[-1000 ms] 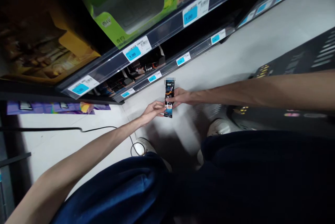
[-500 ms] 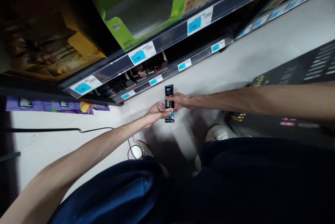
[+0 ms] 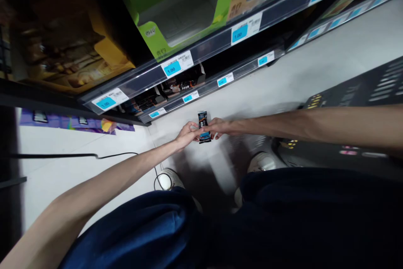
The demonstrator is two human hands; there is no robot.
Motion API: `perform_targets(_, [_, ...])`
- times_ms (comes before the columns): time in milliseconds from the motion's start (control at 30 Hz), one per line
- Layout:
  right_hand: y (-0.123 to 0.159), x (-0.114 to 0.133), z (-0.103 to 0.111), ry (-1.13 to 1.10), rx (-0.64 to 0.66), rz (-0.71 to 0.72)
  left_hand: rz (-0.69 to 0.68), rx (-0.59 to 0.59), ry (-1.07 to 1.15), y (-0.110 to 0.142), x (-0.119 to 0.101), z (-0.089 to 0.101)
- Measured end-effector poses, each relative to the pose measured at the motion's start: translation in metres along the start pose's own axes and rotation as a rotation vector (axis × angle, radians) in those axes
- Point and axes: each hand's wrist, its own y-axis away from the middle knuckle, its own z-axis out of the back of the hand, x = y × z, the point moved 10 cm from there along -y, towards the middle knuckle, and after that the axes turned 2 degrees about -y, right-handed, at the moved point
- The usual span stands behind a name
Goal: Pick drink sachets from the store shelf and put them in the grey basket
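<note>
A small black-and-blue snack packet (image 3: 204, 134) is held between my two hands, over the floor just in front of the lowest shelf. My left hand (image 3: 187, 134) grips it from the left, thumb across its front. From the right, my right hand (image 3: 218, 127) pinches its other edge, with the fingertips partly behind it. White print shows on the dark wrapper, too small to read. Dark boxes of similar-looking packets (image 3: 181, 86) sit on the bottom shelf above my hands.
Price labels (image 3: 178, 64) line the shelf edges. Higher up stand a green display box (image 3: 154, 36) and a yellow box of packets (image 3: 103, 61). A black cable (image 3: 119, 154) runs over the white floor by my left shoe (image 3: 168, 178). A dark mat (image 3: 343, 88) lies at right.
The packet has tilted and looks shorter, its top end now lower. My right hand has shifted slightly down towards the left hand. The shelf appears shifted a little right and down.
</note>
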Motion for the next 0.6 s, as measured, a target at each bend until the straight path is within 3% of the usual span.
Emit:
perform_targets(100, [-0.003,0.001,0.004,0.098,-0.021,0.05,0.015,-0.035,0.055,-0.002,0.002,0.005])
perform_targets(333, [-0.01,-0.008,-0.008,0.209,0.09,0.052,-0.088,-0.038,0.077,-0.011,-0.012,0.018])
perform_targets(600, [-0.009,0.002,0.006,0.06,-0.054,0.138,-0.07,-0.016,0.091,-0.014,-0.015,0.02])
